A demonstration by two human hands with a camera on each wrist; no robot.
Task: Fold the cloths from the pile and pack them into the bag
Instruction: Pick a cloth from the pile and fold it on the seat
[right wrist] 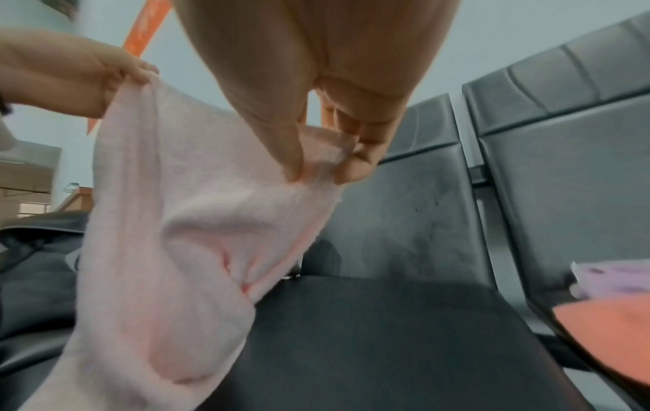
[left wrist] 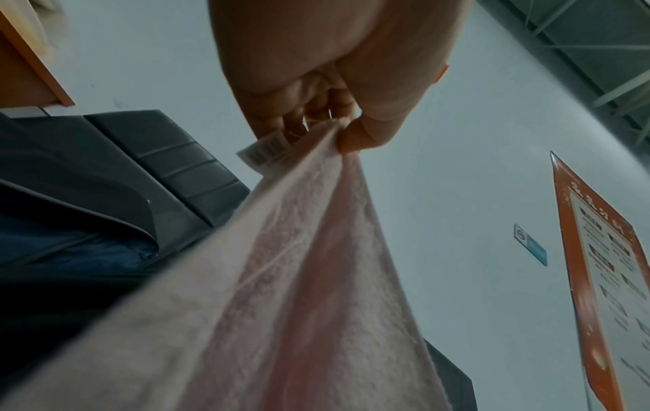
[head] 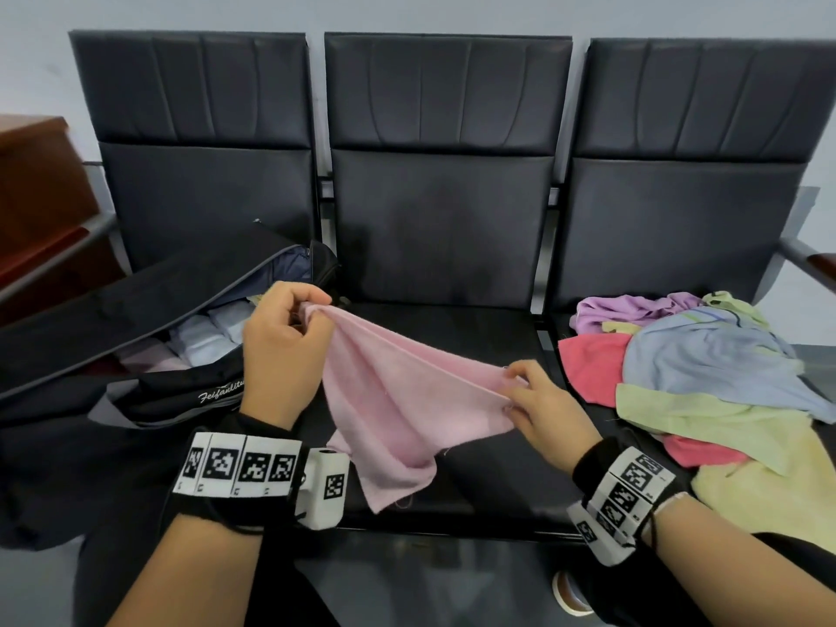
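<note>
A pale pink cloth hangs in the air over the middle seat, stretched between both hands. My left hand pinches one top corner, where a white barcode label sticks out of the pink cloth. My right hand pinches the other top corner between thumb and fingers. The cloth's lower end sags toward the seat front. On the left seat lies the open black bag with several folded pale cloths inside. The pile of loose cloths covers the right seat.
Three black padded seats with tall backs stand in a row against a pale wall. A brown wooden cabinet is at the far left. An orange poster hangs on the wall. A metal armrest ends the row at the right.
</note>
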